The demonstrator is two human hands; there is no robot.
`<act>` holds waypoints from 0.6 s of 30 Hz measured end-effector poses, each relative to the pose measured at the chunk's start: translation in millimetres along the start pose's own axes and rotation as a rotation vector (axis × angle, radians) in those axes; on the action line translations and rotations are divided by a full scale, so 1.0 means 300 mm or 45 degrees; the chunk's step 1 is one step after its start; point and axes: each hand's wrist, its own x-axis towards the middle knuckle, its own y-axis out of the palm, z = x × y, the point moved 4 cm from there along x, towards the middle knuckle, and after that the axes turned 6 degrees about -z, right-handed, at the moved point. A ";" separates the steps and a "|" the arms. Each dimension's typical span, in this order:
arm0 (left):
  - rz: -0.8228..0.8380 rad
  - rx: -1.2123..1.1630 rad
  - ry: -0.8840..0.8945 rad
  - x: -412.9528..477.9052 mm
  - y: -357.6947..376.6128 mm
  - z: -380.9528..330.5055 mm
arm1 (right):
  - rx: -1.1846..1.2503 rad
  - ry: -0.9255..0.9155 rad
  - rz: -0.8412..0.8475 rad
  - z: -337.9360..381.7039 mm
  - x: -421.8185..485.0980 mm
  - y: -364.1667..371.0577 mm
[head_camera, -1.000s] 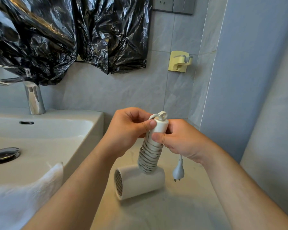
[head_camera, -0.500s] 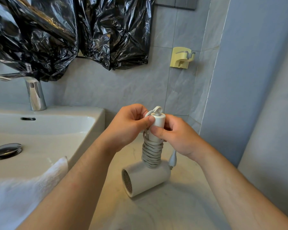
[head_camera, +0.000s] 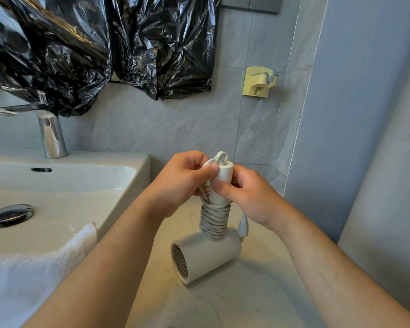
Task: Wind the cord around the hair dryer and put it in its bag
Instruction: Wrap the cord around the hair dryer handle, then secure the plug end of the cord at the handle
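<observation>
Marble counter [head_camera: 258, 301] | white dryer [head_camera: 208, 254], handle up | cord [head_camera: 214, 221] coiled rnd handle

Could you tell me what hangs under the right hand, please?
The plug dangles there, beside the hair dryer; the right hand covers where it joins the wound cord.

- No writing, brand, number or sign can be read on the hair dryer [head_camera: 206, 254], nor on anything else in view.
</observation>
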 end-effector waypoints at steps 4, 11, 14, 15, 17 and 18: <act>0.079 -0.064 0.006 -0.001 -0.004 0.008 | -0.028 0.132 0.060 -0.013 -0.011 -0.014; -0.007 0.004 0.023 0.004 -0.009 0.018 | 0.024 0.451 0.158 -0.090 -0.119 -0.067; -0.017 0.037 0.047 0.003 -0.005 0.010 | 0.177 0.423 0.017 -0.052 -0.141 -0.084; -0.020 0.038 0.050 0.002 -0.004 0.010 | 0.235 0.388 -0.040 -0.035 -0.141 -0.089; -0.020 0.024 0.041 0.000 -0.004 0.010 | 0.404 0.312 -0.157 0.004 -0.140 -0.103; -0.016 0.015 0.034 -0.001 -0.003 0.010 | 0.513 0.274 -0.195 0.023 -0.141 -0.107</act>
